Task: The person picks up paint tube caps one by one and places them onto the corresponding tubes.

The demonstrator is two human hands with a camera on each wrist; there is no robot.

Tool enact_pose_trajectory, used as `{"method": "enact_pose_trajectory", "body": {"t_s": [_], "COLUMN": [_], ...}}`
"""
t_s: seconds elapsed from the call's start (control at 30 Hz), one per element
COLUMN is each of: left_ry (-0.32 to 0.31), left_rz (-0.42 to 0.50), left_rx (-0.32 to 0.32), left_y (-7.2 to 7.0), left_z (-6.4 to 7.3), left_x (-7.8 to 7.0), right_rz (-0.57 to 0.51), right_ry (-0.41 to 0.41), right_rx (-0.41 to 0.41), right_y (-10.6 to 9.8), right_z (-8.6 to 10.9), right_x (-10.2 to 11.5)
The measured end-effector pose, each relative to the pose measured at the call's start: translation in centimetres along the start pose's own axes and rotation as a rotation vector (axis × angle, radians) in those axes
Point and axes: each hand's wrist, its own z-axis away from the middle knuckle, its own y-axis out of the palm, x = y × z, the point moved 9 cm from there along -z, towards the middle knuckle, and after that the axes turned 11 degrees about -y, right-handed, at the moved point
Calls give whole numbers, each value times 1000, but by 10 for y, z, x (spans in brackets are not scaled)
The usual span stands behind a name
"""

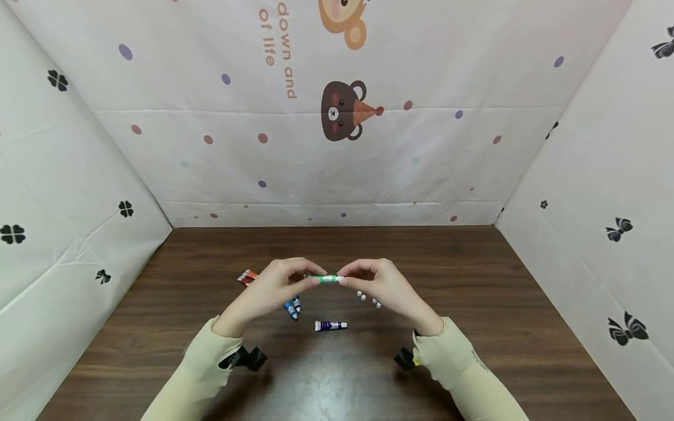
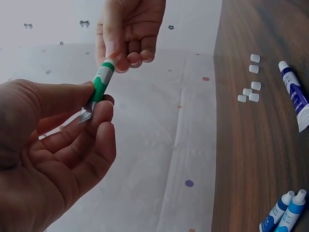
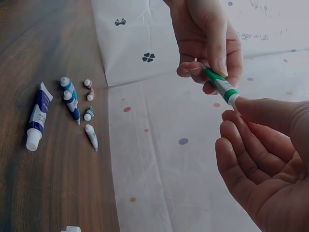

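Over the table, both hands meet at a small green paint tube (image 1: 328, 279) with a silver crimped end and a white cap. My left hand (image 1: 281, 282) pinches the tube's body near the crimped end, between thumb and fingers. At the opposite end, my right hand (image 1: 383, 285) pinches the white cap (image 3: 233, 100) between thumb and forefinger, which partly hide it. In the left wrist view the tube slants up toward the right hand. A dark purple paint tube (image 1: 330, 325) lies on the table in front of the hands.
Two blue paint tubes (image 1: 291, 308) lie below the left hand, with red-orange tubes (image 1: 246, 277) behind it, partly covered. Several small white caps (image 2: 254, 69) are scattered near the right hand. Patterned white cloth (image 1: 337, 169) walls the brown wooden table (image 1: 447, 257) at back and sides.
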Motion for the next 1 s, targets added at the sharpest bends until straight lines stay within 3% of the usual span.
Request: {"method": "enact_pose_trajectory", "body": {"t_s": [0.3, 0.7, 1.0], "left_ry": [2, -6, -21], "left_rz": [-38, -11, -9], "left_rx": [-21, -70, -87], "left_y": [0, -8, -11], "left_z": [4, 3, 4], "left_x": [-4, -2, 1], "right_rz": [47, -56, 2], "right_ry": [21, 78, 37], "right_rx": [-3, -70, -87], "right_y": [2, 12, 16], "right_z": [1, -2, -5], "right_x": [-3, -14, -10]}}
